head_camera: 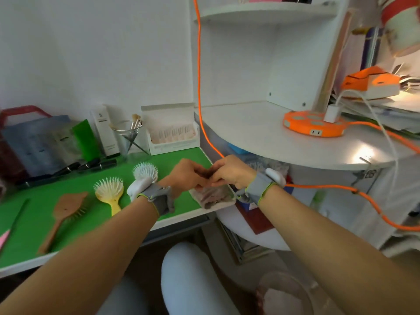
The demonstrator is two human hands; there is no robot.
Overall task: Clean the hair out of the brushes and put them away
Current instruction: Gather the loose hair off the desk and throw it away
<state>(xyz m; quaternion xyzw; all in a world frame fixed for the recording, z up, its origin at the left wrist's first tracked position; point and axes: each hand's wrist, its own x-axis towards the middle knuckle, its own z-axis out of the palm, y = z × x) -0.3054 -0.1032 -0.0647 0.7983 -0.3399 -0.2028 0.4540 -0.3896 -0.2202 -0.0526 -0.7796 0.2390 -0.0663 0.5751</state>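
Three brushes lie on the green desk mat [34,223]: a white round brush [145,171], a yellow brush [110,190] with its bristles up, and a brown wooden paddle brush [66,210] on its side. My left hand [184,176] and my right hand [229,173] meet fingertip to fingertip at the mat's right corner. Their fingers are curled and pinch a small dark clump of hair [204,174] between them. Just below the hands a crumpled tissue [212,197] with brownish hair on it lies on the desk edge. Both wrists wear grey bands.
A glass of makeup brushes [128,135], a white carton [170,133], a tall white box [104,130] and bags stand along the wall. An orange power strip [313,123] sits on the white shelf; its cable [200,87] hangs beside my hands. A lined bin [286,296] stands at the lower right.
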